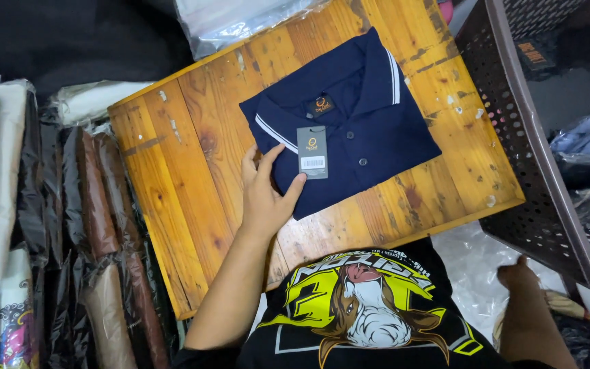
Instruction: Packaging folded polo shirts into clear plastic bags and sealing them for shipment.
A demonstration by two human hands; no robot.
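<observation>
A folded navy polo shirt [370,130] with white-striped collar and a grey hang tag [313,152] lies on a small wooden table [186,157]. My left hand [262,195] rests on the shirt's near-left corner. Its fingers are spread along the shirt's edge and its thumb lies on the fabric beside the tag. My right hand [517,275] is low at the right, off the table, over clear plastic [469,263] on the floor. Its fingers are hidden, so what it holds cannot be told.
A brown perforated plastic basket [513,137] stands against the table's right side with bagged clothes inside. Rows of bagged folded garments [97,225] line the left. A clear plastic bag [240,20] lies at the table's far edge.
</observation>
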